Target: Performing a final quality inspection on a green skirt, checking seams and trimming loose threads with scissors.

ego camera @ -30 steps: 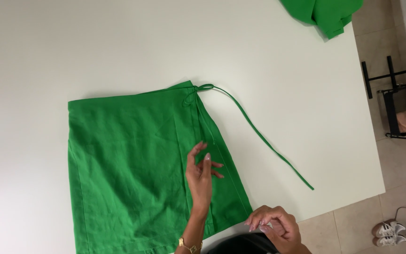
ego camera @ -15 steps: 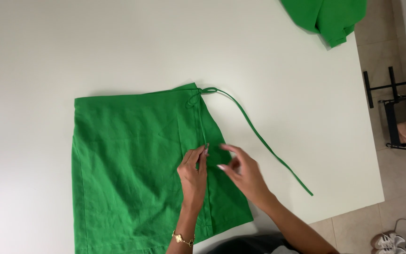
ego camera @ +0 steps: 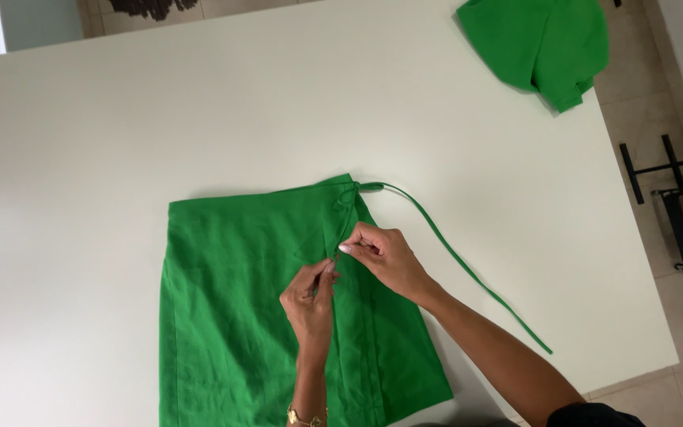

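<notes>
A bright green wrap skirt lies flat on a white table. A long green tie strap runs from its top right corner toward the table's right edge. My left hand rests on the skirt's middle and pinches the edge of the overlapping front panel. My right hand is just above it, fingertips pinching the same fabric edge below the waist knot. Both hands meet at one spot on the flap.
A second folded green garment lies at the table's far right corner. Beyond the right table edge stand a black metal rack and tiled floor. The table's near edge runs just below the skirt hem.
My right hand came up from the table's near edge onto the skirt and joined my left hand. Both hands moved up toward the waist and pinched the flap edge.
</notes>
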